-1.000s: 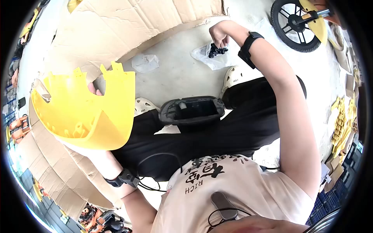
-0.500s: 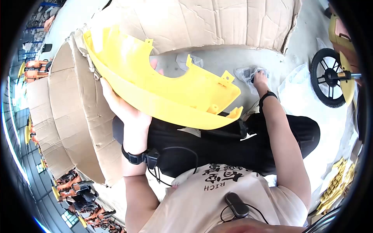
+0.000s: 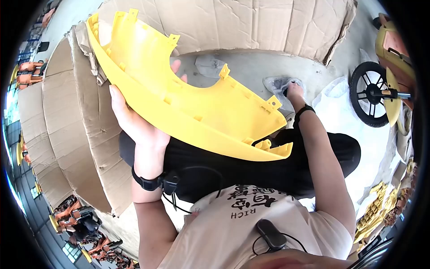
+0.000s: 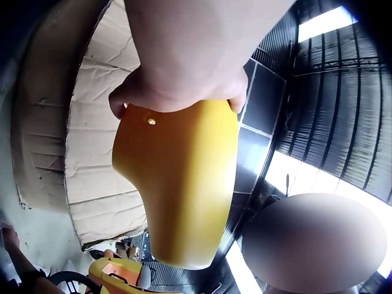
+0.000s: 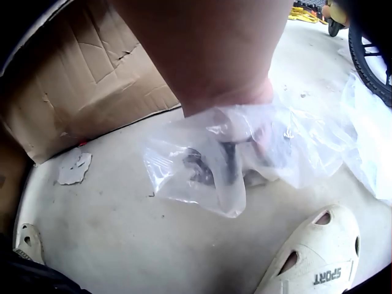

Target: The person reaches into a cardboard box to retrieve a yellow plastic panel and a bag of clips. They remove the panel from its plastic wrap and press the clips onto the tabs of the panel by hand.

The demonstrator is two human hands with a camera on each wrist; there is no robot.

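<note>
My left hand (image 3: pixel 141 123) grips a large curved yellow plastic shell (image 3: pixel 215 119) by its long outer edge. The thumb lies outside, and fingertips show past the rounded cutout. Small mounting tabs stand along the shell's rim. In the left wrist view the shell's smooth outer face (image 4: pixel 177 184) hangs from the hand. Low over the floor, my right hand (image 3: pixel 295 91) reaches into a clear plastic bag (image 5: pixel 184 177). Small black parts (image 5: pixel 199 168) show through the film around its fingers. The bag and wrist partly hide those fingers; whether they hold a part I cannot tell.
Cardboard sheets (image 3: pixel 251 27) lie ahead and to the left. A black-spoked wheel (image 3: pixel 369 94) stands at the right beside white plastic sheeting (image 3: pixel 331 101). A white clog (image 5: pixel 318 257) is near the bag. Another plastic piece (image 3: pixel 209 66) lies on the floor, and yellow parts (image 3: pixel 371 206) at far right.
The yellow shell has swung rightward across the lap in my left hand, covering the black tray-like part seen earlier. My right hand has gone deeper into the bag. The head view has shifted.
</note>
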